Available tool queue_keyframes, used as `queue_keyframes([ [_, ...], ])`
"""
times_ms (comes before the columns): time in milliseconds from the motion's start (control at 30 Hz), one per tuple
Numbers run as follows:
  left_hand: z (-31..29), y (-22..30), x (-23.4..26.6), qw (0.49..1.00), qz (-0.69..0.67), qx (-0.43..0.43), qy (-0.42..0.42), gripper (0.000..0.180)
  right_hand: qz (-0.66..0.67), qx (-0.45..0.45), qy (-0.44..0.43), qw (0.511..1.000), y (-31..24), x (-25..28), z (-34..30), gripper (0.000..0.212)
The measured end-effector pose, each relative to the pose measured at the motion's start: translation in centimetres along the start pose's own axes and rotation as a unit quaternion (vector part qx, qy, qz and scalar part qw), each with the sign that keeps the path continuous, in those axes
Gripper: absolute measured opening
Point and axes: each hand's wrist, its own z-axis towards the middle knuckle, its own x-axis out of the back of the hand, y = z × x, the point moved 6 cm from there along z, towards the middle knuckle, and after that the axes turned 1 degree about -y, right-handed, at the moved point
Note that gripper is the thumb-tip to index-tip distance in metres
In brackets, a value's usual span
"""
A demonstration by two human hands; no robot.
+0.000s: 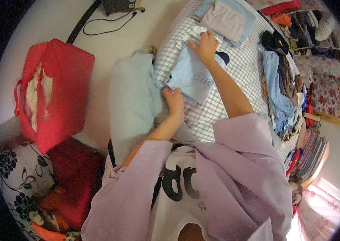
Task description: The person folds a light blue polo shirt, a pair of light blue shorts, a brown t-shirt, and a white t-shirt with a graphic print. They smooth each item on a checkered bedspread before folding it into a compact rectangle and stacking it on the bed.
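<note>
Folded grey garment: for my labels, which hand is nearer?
Right. The right hand is just short of the garment; the left hand farther back, at the blue shirt.

A loose, pale lavender overshirt (pixel 242 160) hangs open at the front, its wide sleeves ending near the elbows. Beneath it is a white T-shirt (pixel 178 211) with a rounded neckline and a bold black print (pixel 173 182) across it – smaller, fainter lettering sits alongside. Forearms are bare – so are the left hand (pixel 173 98) and right hand (pixel 206 46).

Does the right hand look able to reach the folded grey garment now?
Likely yes: the right hand is near the grey garment, with nothing visible blocking the way, though it is at the blue shirt.
</note>
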Motion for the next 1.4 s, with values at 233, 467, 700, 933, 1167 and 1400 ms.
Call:
queue_keyframes([
  [233, 2.7, 5.9, -2.4, 0.871, 0.338, -0.356, -0.018, 0.051, 0.160, -0.350, 0.142, 0.912, 7.9, 4.3, -10.9, 0.066],
  [467, 6.2, 4.0, -5.6, 0.823, 0.516, -0.143, -0.190, 0.064, 0.419, -0.486, -0.070, 0.764, 6.3, 0.3, -15.2, 0.066],
  [700, 3.9, 0.4, -6.1, 0.868, 0.378, -0.159, -0.279, 0.054, 0.497, -0.477, -0.084, 0.720, 8.7, 3.9, -17.7, 0.062],
  [933, 4.8, -2.6, -5.7, 0.811, 0.473, -0.247, -0.239, 0.050, 0.415, -0.467, -0.050, 0.779, 6.2, 7.7, -24.3, 0.083],
  [1167, 5.0, -2.6, -5.5, 0.813, 0.462, -0.268, -0.230, 0.046, 0.191, -0.296, -0.040, 0.935, 2.2, 9.2, -25.7, 0.073],
  [1400, 4.4, -2.1, -5.6, 0.813, 0.443, -0.305, -0.222, 0.044, 0.111, -0.288, -0.054, 0.950, 4.8, 8.5, -26.5, 0.054],
])
